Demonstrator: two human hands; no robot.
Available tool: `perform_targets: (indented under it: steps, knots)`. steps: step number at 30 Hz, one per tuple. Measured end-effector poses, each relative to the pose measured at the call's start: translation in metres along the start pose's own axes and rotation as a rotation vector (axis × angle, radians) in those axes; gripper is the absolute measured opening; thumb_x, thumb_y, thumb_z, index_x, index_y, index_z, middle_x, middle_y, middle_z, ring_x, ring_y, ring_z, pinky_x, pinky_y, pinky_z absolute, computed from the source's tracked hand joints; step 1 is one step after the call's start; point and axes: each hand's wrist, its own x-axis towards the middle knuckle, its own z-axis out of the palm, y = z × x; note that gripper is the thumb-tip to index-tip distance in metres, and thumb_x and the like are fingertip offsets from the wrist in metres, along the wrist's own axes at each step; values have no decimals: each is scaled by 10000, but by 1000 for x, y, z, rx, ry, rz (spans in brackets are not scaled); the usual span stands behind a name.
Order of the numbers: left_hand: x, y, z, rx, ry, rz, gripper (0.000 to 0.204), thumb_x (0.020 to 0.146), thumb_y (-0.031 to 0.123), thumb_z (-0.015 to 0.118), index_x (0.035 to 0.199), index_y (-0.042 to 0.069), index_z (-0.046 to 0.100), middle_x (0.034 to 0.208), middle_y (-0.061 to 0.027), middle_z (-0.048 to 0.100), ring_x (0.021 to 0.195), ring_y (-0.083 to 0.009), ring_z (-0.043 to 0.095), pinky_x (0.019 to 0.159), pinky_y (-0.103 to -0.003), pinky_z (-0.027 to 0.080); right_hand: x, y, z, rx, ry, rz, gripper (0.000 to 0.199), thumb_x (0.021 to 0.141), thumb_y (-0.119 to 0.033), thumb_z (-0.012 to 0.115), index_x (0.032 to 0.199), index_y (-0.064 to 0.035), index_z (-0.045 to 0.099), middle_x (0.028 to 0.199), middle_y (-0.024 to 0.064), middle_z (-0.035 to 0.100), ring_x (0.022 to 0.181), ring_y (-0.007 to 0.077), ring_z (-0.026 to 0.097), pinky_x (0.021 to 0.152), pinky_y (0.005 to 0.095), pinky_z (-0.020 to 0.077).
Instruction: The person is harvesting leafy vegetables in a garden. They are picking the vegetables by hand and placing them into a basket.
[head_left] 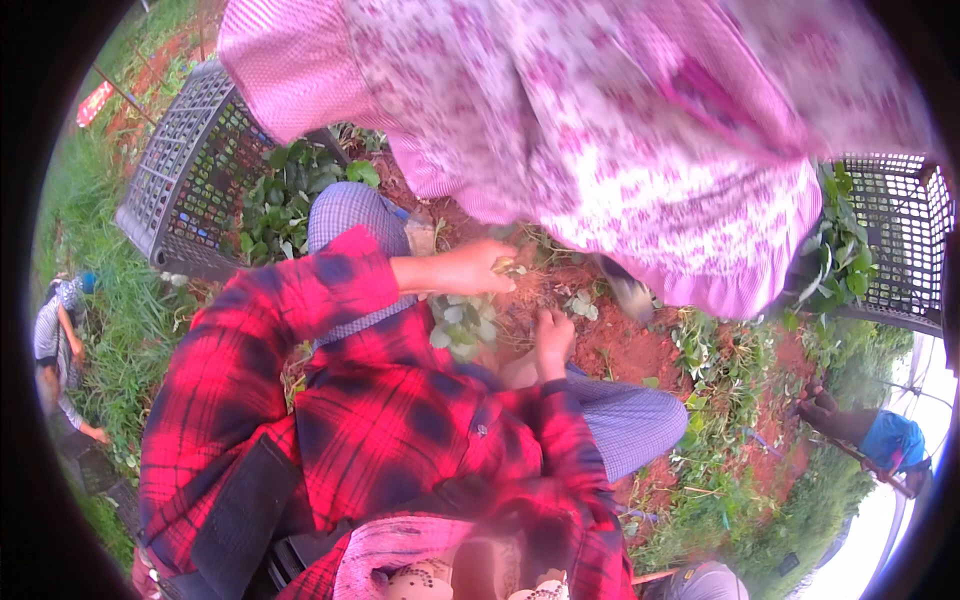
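My left hand [472, 269] reaches in from the left with its fingers curled closed around a small yellowish-brown bit; what that is I cannot make out. My right hand [553, 342] is lower and further right, a closed fist beside brown, thread-like roots [520, 305]. Whatever it grips is hidden by the fingers. Between my hands and my lap is a green leafy plant [463, 324], slightly blurred. A few pale green leaves [582, 304] lie on the red soil [632, 352] just beyond my right hand.
Directly ahead stands a person in a pink floral garment [600, 120], very close. Dark plastic crates with leafy plants stand at the left [185, 165] and right [895, 240]. Other people are at the far left [62, 325] and right [890, 440]. Low plants [735, 390] cover the ground at right.
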Motion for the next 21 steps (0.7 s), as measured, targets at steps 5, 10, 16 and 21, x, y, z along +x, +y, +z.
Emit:
perform_targets:
  steps: [5, 10, 16, 21]
  knots:
    - [-9, 3, -17, -445, -265, -265, 236, 753, 135, 593, 963, 30, 569, 742, -8, 562, 618, -51, 488, 524, -200, 396, -10, -47, -48, -350, -323, 135, 457, 693, -137, 614, 1102, 36, 509, 930, 186, 611, 815, 252, 617, 707, 321, 482]
    - [-10, 8, -14, -343, -367, -211, 399, 764, 135, 621, 1113, 1, 483, 963, -60, 559, 866, -130, 523, 735, -255, 432, -17, -56, -46, 532, -382, -88, 414, 732, 18, 524, 1142, 26, 470, 942, 119, 603, 693, 159, 600, 550, 240, 450]
    - [-6, 11, -27, -435, -503, -175, 522, 731, 166, 648, 1158, -34, 425, 950, -41, 568, 849, -107, 518, 720, -247, 420, -31, -102, -68, 884, -546, 213, 134, 796, -93, 553, 847, 27, 586, 615, 44, 544, 537, 121, 514, 505, 229, 420]
    - [-12, 26, -30, -372, -182, -71, 543, 731, 189, 643, 1184, -16, 425, 945, -28, 552, 837, -111, 510, 704, -288, 430, -1, -115, -53, 373, -236, -120, 145, 775, -90, 510, 687, 12, 563, 545, 51, 492, 487, 156, 473, 473, 273, 380]
